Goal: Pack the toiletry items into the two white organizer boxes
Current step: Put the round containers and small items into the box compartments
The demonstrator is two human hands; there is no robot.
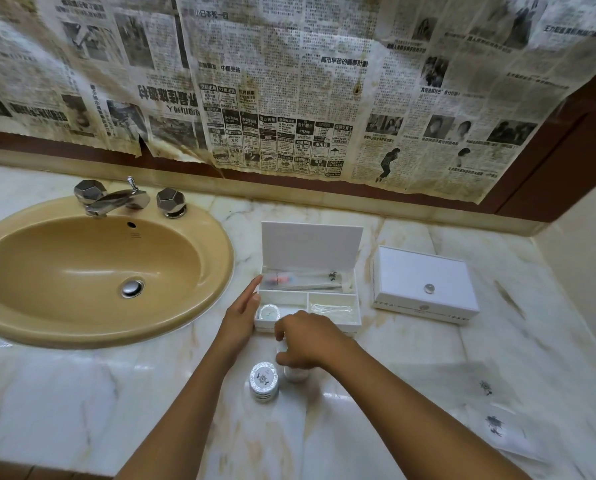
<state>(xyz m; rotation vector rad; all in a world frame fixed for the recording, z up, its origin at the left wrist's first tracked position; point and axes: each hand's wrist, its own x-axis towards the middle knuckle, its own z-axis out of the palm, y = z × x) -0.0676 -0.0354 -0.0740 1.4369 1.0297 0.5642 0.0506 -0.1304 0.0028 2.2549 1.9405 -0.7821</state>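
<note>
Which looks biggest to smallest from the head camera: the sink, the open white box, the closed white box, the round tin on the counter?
1. Sink
2. Open white box
3. Closed white box; its lid is down, so the two boxes may really match
4. Round tin, though nearest the camera

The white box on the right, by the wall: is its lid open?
No. The right white box has its lid down flat, while the middle box stands open with its lid raised.

This is a bathroom. A tan oval sink (92, 271) with a chrome faucet (116, 199) sits at nine o'clock in a marble table (410, 393). Old newspaper (289, 81) covers the wall at twelve o'clock.
</note>
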